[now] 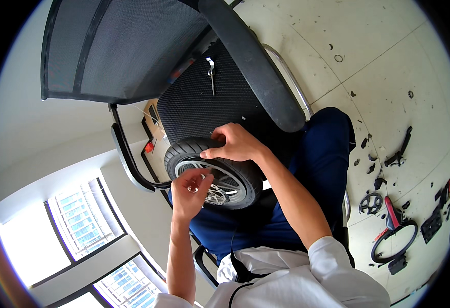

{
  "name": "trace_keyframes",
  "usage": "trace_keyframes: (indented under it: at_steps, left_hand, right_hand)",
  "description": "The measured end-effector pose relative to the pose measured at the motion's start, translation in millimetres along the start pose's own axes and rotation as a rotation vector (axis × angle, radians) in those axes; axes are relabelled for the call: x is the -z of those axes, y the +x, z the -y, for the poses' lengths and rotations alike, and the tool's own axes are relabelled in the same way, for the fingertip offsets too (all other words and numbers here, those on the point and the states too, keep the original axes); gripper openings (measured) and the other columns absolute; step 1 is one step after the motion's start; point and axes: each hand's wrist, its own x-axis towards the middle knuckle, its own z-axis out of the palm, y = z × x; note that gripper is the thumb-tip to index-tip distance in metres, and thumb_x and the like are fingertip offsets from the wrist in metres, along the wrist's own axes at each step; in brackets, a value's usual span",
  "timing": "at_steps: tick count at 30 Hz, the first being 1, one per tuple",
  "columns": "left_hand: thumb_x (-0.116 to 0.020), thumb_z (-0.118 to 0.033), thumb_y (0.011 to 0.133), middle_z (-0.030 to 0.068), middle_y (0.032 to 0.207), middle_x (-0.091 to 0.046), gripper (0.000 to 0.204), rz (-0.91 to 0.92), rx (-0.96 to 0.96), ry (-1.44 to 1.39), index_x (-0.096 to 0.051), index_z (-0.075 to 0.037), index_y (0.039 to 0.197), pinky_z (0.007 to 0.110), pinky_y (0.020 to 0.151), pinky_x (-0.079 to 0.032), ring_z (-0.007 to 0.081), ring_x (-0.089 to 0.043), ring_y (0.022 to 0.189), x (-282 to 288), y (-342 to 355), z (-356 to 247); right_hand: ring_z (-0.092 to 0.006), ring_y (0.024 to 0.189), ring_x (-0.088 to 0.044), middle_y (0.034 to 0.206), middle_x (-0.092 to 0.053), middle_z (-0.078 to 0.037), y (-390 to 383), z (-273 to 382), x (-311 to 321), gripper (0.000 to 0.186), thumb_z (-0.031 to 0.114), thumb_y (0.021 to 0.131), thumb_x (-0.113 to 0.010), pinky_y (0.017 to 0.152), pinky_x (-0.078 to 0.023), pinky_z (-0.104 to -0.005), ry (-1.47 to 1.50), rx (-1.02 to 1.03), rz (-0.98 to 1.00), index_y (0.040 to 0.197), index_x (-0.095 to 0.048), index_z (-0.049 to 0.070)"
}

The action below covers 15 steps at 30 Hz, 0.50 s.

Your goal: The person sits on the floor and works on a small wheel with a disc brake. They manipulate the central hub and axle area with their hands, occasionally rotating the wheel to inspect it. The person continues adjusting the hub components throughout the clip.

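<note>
A small wheel [255,180] with a black treaded tyre and light grey spokes stands tilted at the front edge of the chair seat, against my lap. My right hand [236,143] grips the tyre from above, its thumb on the sidewall and its fingers over the tread. Over the near left side of the wheel is my left hand [188,195], thumb and fingers drawn together in a pinch. What that pinch holds, if anything, I cannot make out. A silvery brake disc [216,196] shows beside it, partly hidden by the hand.
On the black mesh chair seat [194,110] lies a metal wrench [212,74]. The chair's armrest [258,66] rises at the right. Scattered over the tiled floor [368,66] are a chainring [370,204], a red and black saddle [393,215], a black ring [415,241] and several dark parts.
</note>
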Motion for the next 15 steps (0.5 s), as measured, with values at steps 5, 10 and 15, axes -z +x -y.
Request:
trace_keyframes:
  at_steps: [5,10,15]
  left_hand:
    - [-0.080,-0.012,0.080,0.0068,0.072,-0.056,0.038,-0.118,-0.275,0.495,-0.071,-0.005,0.116,0.034,0.063,-0.049,0.0223,-0.058,0.066,-8.4,3.6,-16.9]
    - [-0.079,-0.014,0.078,0.0075,0.073,-0.058,0.043,-0.119,-0.271,0.602,-0.064,-0.006,0.118,0.041,0.069,-0.050,0.0285,-0.062,0.072,6.3,9.5,4.8]
    - [-0.076,-0.017,0.079,0.0096,0.074,-0.057,0.029,-0.103,-0.235,0.588,-0.065,-0.003,0.102,0.042,0.069,-0.048,0.0298,-0.060,0.073,20.7,18.9,-0.1]
  right_hand:
    - [-0.0253,0.070,-0.068,0.079,-0.073,-0.018,1.0,-1.0,-1.1,0.054,0.044,0.074,-0.089,0.067,-0.052,-0.0354,-0.059,0.054,-0.002,0.090,-0.076,-0.005]
    - [-0.0285,0.073,-0.071,0.081,-0.073,-0.021,0.1,-1.0,-5.2,0.056,0.044,0.075,-0.089,0.070,-0.054,-0.0369,-0.017,0.040,0.004,0.092,-0.075,-0.007]
    - [-0.0315,0.072,-0.072,0.079,-0.073,-0.022,-7.0,15.1,-7.8,0.060,0.049,0.076,-0.087,0.070,-0.056,-0.0384,-0.092,0.063,-0.037,0.088,-0.073,-0.008]
